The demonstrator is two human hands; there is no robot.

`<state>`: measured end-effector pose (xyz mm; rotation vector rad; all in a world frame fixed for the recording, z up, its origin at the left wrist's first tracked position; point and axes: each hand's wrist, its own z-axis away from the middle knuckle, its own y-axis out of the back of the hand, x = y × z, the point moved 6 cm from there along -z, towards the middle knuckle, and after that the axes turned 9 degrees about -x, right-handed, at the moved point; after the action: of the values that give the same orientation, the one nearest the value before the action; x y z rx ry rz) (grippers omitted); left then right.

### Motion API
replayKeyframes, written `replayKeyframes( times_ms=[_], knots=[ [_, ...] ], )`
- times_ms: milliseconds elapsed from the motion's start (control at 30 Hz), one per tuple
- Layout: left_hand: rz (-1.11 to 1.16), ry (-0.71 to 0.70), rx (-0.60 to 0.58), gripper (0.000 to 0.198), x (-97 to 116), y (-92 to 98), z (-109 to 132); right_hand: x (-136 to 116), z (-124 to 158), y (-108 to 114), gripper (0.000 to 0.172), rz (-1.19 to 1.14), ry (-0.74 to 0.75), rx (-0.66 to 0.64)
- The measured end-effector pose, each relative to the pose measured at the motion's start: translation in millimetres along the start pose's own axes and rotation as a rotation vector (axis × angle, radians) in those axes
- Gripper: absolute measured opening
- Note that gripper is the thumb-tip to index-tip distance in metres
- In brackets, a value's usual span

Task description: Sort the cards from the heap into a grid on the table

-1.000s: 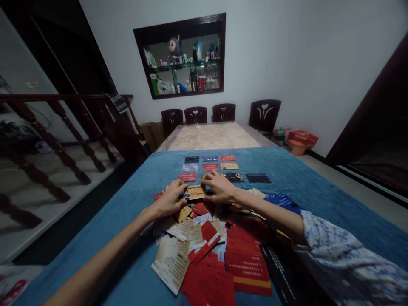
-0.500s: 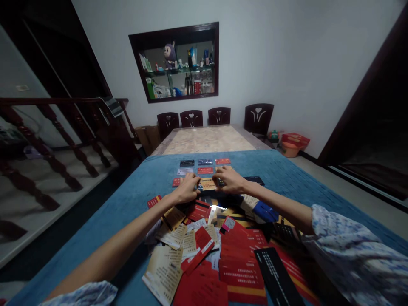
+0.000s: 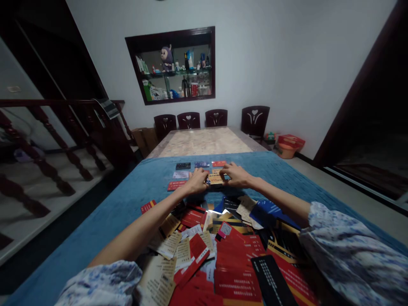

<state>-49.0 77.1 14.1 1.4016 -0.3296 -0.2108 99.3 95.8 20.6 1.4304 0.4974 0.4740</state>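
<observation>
My left hand (image 3: 196, 181) pinches the left edge of a yellow card (image 3: 216, 179) with printed lettering. At the card's right edge, the fingers of my right hand (image 3: 236, 175) are closed on it too. The card is just above the blue cloth. Beyond my hands lie a black card (image 3: 183, 166), a blue card (image 3: 202, 164) and an orange-red card (image 3: 219, 163) in a row. A white card (image 3: 180, 174) and a red card (image 3: 176, 185) lie left of my left hand, which partly covers the red one. Other cards there are mostly hidden by my hands.
A loose pile of red, gold, black and blue cards and folders (image 3: 237, 265) spreads across the blue cloth (image 3: 121, 221) near me. Past the cloth the bare stone tabletop (image 3: 204, 140) shows, with several dark chairs (image 3: 255, 121) behind. A wooden railing (image 3: 60, 157) runs at left.
Both hands have moved slightly right relative to the laid-out cards, still holding the yellow card. More of the red card at left now shows. The view has shifted a little.
</observation>
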Motion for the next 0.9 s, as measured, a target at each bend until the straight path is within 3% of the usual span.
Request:
replayKeyframes(
  times_ms=[500, 900],
  knots=[
    [-0.046, 0.036, 0.006, 0.029, 0.3, -7.6, -70.8, 42.5, -32.9, 0.4, 0.028, 0.034, -0.138, -0.119],
    [-0.05, 0.083, -0.066, 0.027, 3.2, -12.7, -98.4, 67.3, -58.7, -16.0, 0.036, 0.023, -0.233, -0.193]
  ],
)
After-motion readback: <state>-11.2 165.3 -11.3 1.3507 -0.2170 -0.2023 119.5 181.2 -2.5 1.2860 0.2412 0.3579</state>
